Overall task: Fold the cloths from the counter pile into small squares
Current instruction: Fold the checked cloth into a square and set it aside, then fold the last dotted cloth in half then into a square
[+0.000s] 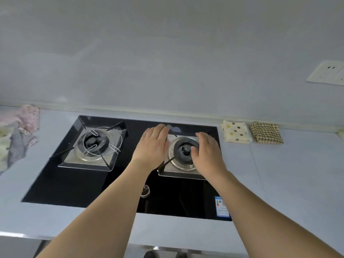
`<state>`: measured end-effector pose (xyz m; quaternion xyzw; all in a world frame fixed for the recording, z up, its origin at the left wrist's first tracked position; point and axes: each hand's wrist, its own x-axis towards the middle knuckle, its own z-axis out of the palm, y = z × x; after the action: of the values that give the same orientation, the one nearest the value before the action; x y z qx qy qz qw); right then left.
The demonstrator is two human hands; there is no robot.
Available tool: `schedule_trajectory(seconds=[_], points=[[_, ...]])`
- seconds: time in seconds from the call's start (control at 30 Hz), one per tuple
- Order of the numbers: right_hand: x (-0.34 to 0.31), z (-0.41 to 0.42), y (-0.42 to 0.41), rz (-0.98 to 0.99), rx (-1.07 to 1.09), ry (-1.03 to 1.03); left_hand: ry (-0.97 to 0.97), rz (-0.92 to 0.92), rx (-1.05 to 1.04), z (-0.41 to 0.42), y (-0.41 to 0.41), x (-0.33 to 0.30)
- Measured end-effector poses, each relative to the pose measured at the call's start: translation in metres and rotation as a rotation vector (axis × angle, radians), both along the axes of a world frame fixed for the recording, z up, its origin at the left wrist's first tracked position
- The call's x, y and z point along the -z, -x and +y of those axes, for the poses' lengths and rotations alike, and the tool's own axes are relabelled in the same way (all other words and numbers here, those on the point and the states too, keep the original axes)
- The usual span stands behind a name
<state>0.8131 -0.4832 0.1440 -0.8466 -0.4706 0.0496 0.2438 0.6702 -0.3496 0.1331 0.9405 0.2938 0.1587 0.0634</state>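
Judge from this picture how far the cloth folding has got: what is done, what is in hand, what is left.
Done: a dotted cloth and a checked cloth lie folded square, right of the hob. In hand: nothing; the left hand and right hand hover open over the right burner. Left: the unfolded pile at far left.

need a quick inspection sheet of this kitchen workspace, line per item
surface: pale counter with an inset black gas hob, two burners
job's things: unfolded cloth pile at far left; two folded squares at far right by the wall, a dotted cream cloth and a checked brown cloth, side by side
clutter: wire ring on the left burner; label sticker on the hob's front right
grippers: left hand and right hand both open, over the right burner, holding nothing
cables: nothing seen
surroundings: plain wall, wall socket at upper right
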Motion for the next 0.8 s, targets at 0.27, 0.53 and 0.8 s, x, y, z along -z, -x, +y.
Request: schedule_trajectory(seconds=[0.27,0.53,0.8], points=[[-0.007,0.054,0.061,0.005,-0.027,0.043,0.012,0.047,-0.082,0.031,0.078,-0.003],[-0.007,0.134,0.153,0.028,-0.102,0.014,0.049,0.018,-0.114,0.107,0.164,0.001],[-0.008,0.228,0.268,0.091,-0.184,0.085,0.109,0.066,-0.195,0.213,0.300,0.009]])
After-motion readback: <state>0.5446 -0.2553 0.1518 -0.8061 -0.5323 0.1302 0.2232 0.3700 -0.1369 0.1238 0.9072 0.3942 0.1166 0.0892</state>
